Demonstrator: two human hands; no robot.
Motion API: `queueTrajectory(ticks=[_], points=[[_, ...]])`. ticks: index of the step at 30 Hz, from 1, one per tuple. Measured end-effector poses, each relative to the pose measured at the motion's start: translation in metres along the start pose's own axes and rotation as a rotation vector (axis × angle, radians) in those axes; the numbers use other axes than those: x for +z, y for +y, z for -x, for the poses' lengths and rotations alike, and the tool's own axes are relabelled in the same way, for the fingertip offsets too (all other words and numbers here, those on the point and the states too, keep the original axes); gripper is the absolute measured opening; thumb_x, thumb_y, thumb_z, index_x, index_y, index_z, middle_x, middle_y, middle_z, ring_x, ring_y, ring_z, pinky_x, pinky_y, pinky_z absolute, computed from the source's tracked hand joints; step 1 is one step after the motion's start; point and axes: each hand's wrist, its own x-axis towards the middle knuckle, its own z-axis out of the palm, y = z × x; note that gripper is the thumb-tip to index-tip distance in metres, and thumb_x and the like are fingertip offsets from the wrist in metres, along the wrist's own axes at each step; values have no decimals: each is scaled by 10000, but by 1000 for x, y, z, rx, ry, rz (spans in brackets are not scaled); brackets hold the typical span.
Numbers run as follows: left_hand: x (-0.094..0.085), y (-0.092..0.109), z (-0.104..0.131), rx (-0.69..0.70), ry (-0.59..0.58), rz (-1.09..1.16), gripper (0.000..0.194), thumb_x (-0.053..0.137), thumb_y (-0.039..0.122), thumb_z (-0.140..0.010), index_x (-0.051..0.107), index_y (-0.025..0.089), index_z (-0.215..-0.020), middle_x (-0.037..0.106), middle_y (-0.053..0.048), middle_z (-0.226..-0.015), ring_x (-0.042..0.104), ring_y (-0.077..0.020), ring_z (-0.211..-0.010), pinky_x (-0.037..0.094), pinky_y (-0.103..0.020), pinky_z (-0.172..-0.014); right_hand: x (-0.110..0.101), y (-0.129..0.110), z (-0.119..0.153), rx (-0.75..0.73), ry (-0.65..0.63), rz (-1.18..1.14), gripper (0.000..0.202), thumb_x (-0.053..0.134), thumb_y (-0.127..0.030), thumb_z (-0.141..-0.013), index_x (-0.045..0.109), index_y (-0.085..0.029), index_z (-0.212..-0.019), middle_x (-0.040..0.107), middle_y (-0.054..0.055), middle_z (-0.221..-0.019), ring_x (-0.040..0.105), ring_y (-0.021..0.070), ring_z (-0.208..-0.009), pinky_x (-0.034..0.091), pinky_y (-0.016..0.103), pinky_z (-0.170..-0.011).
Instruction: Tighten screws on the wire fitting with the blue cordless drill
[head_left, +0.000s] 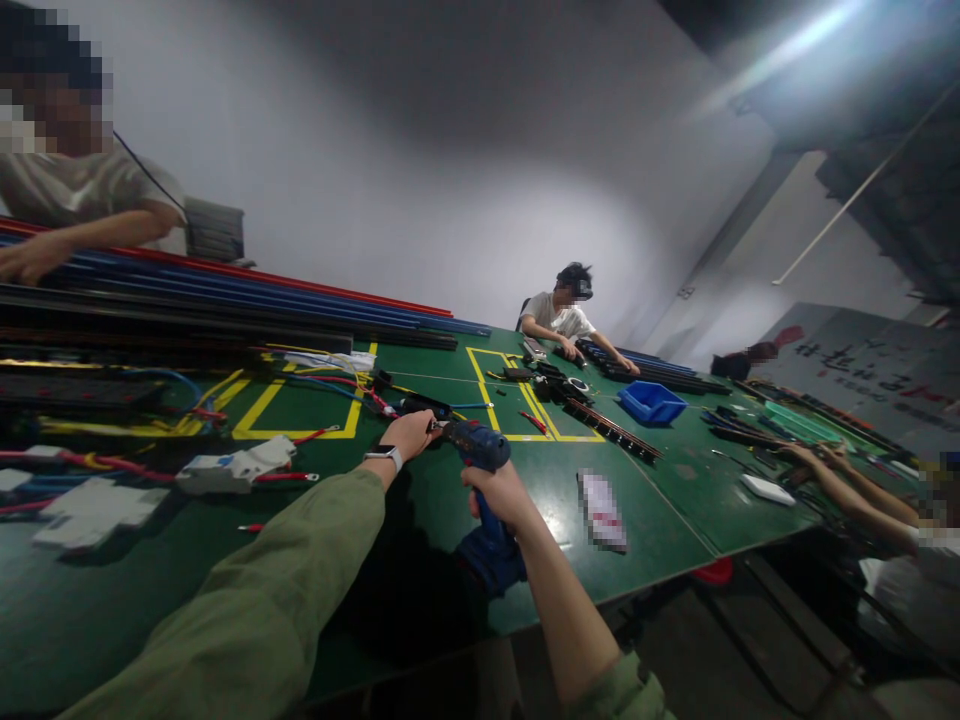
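Observation:
My right hand [501, 492] is wrapped round the handle of a blue cordless drill [487, 447], whose nose points left. At that nose is my left hand [409, 435], with a watch on the wrist. Its fingers are closed at the drill tip, on something too small to make out. Just behind the left hand lies a black part [424, 407] with red and blue wires running to it. Yellow tape outlines [296, 434] mark the green table [420, 600] beyond the hands.
White modules [238, 466] with red cables lie at left, long blue and red bars [300, 290] behind. A blue bin [651, 402] and a pixelated item [601, 510] are at right. People sit at left, across and at right, their hands on the table parts.

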Motion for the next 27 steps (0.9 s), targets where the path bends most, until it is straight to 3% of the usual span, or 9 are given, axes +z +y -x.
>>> queueTrajectory(ticks=[11,27], points=[[-7,4,2,-34,-41,36,301,564,486,-860,633,230,-1002,701,-73,-974,651,-214,-947,434,-279,-786,3,3,-7,-10,34,14,112,566,-201,-657,510,-190,-754,451,-77,-410,489,125,-332,340,211,-364],[-17,13,8,-36,-49,21,246,562,403,-876,611,220,-1033,694,-83,-1001,646,-216,-969,442,-291,-824,7,4,-6,-40,51,59,68,545,-198,-657,478,-195,-652,420,-71,-392,490,119,-348,334,199,-369]])
